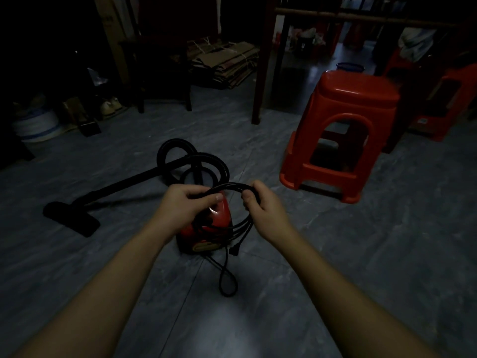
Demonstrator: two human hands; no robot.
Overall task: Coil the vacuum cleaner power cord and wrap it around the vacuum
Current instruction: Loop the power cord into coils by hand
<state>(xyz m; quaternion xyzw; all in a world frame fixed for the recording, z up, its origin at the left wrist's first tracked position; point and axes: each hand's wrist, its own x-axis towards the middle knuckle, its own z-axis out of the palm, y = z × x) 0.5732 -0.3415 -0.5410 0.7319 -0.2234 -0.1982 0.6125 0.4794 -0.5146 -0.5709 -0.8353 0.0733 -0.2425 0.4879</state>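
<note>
**Item: power cord, part-coiled, held above the vacuum**

Head view.

- Power cord [233,186]: black, gathered into several loops that arch between both hands. The loops hang down on the right side. The plug [235,250] dangles at the low end, and one slack loop [227,282] lies on the floor [361,254] in front of the machine.
- Left hand [188,205]: fingers [215,197] curled, pinching the bundled strands at the left of the arch.
- Right hand [262,213]: fingers [249,200] clenched around the same bundle at its right.
- Vacuum [204,235]: small red canister on the floor, directly beneath the hands and partly hidden by them.
- Hose [192,160]: black, looped behind the canister. Its wand runs left to the floor nozzle [72,219].
- Red stool [346,135]: stands apart to the right.

Handling, as judged:

- The cord looks light and limp, with some spring in it, so the loops are likely to splay if either grip loosens.
- It is best taken where the strands lie together, at the crown of the bundle.
- The plug end is loose and may swing.
- The canister seems light enough to shift if the cord is pulled taut around it.
</note>
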